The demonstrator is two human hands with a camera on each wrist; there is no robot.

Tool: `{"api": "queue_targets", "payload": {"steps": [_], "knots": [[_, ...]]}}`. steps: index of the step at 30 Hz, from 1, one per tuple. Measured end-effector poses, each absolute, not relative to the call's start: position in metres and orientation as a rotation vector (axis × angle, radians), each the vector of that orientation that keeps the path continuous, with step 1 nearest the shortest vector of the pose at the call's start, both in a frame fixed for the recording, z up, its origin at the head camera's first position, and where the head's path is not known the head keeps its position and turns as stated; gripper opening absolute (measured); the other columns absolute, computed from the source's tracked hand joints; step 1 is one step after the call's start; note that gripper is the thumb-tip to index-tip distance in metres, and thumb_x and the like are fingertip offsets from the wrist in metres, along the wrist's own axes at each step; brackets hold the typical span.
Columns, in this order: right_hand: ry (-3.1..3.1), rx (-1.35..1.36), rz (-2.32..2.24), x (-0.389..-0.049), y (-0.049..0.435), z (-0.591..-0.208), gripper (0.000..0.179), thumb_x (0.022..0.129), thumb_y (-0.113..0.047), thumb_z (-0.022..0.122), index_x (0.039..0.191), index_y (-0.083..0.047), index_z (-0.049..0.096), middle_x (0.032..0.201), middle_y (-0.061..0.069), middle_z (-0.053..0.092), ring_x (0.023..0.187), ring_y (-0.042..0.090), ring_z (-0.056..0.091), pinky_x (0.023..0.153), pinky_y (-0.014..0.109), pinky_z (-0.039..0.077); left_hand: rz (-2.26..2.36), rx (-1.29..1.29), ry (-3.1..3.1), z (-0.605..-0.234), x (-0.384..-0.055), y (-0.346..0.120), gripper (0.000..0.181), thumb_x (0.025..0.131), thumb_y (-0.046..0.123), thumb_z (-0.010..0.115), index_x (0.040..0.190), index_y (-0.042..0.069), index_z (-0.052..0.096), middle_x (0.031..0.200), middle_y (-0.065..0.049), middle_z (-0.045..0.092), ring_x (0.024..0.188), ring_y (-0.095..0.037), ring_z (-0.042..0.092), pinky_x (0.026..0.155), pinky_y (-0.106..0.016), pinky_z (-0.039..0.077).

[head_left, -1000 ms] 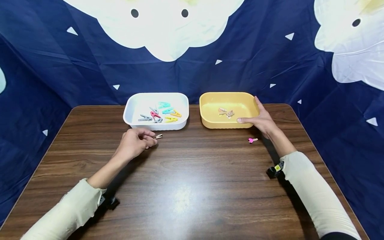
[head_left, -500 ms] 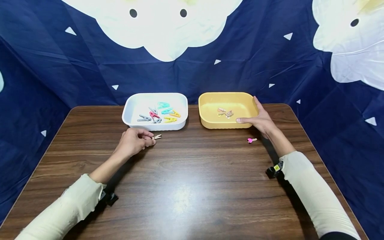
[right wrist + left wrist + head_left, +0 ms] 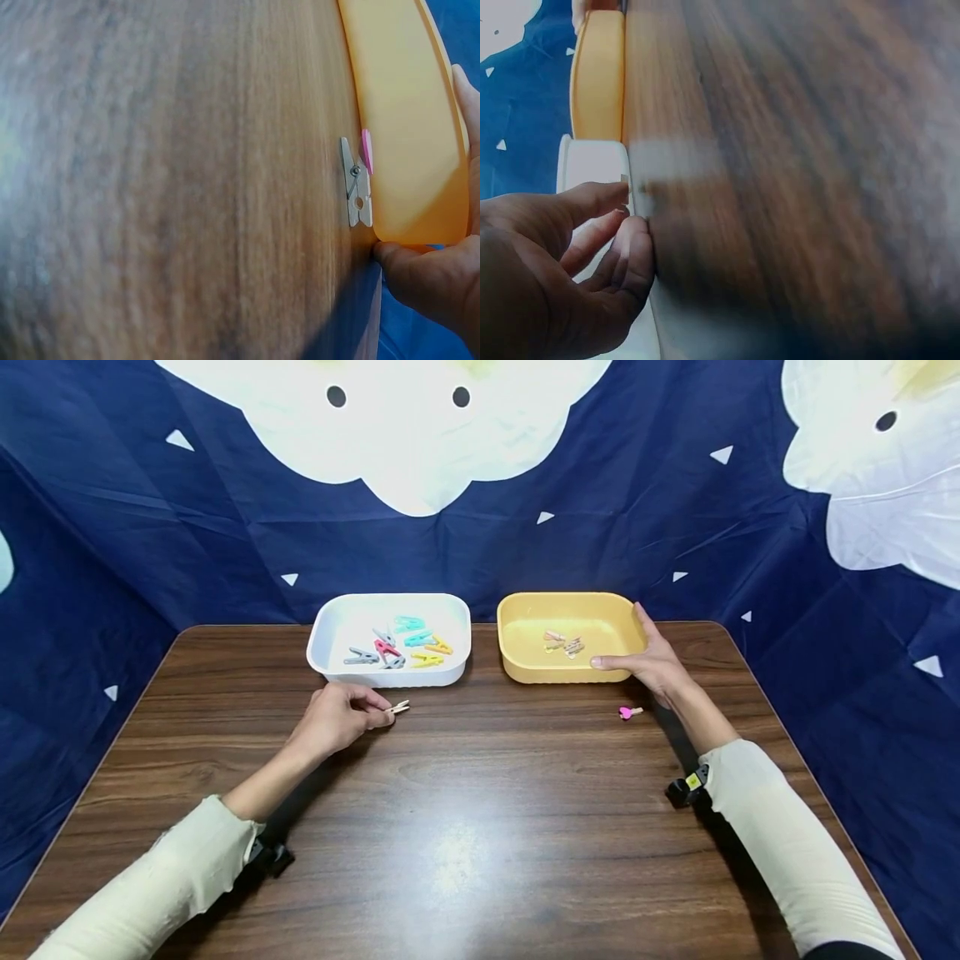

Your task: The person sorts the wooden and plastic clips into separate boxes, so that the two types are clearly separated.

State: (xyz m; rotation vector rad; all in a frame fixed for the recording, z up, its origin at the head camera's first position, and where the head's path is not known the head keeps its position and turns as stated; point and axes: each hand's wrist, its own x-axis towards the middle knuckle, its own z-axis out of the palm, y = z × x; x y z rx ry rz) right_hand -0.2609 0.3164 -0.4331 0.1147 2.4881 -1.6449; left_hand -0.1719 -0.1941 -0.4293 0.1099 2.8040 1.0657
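Observation:
My left hand (image 3: 341, 718) is just in front of the white bin (image 3: 382, 679), pinching a small wooden clothespin (image 3: 401, 707) between thumb and fingers. Its two prongs point right; in the left wrist view most of the clothespin is hidden by the fingertips. At the other side, my right hand (image 3: 660, 662) holds the right end of the yellow bin (image 3: 555, 674), the thumb at its front rim and the fingers along its side. A wooden clothespin with a pink heart (image 3: 628, 713) lies on the table before the yellow bin, close to my right wrist.
Inside the white bin lie several plastic clothespins (image 3: 387, 649) in grey, red, blue and yellow. Several small wooden clothespins (image 3: 573, 647) lie in the yellow bin. Both bins stand at the back of the wooden table (image 3: 480, 793), against a blue cloth (image 3: 480, 552).
My left hand has shifted slightly, and the pinched clothespin shows a little further right and lower. The right hand, both bins and the heart clothespin stay as they were.

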Motion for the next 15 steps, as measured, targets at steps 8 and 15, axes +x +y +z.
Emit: {"api": "queue_targets", "payload": {"steps": [8,15], "knots": [[2.486,0.124,-1.648,-0.259,0.316,-0.433,0.147,0.087,-0.021,0.100,0.182,-0.033,-0.012,0.192,-0.002,-0.005,0.177,0.026,0.015,0.145,0.045,0.018,1.190,0.191,2.693,-0.423,-0.167,-0.175,0.010,0.098,0.020,0.089,0.104,0.012,0.089,0.088,-0.001,0.084,0.072,-0.010,0.070,0.064,-0.023,0.055],[2.473,0.128,-1.662,-0.259,0.316,-0.433,0.147,0.087,-0.019,0.100,0.182,-0.034,-0.012,0.192,-0.002,-0.005,0.177,0.026,0.016,0.145,0.044,0.019,1.347,0.231,2.548,-0.419,-0.168,-0.158,0.011,0.098,0.010,0.087,0.106,0.002,0.088,0.091,-0.013,0.085,0.069,-0.013,0.074,0.063,-0.026,0.064]]}}
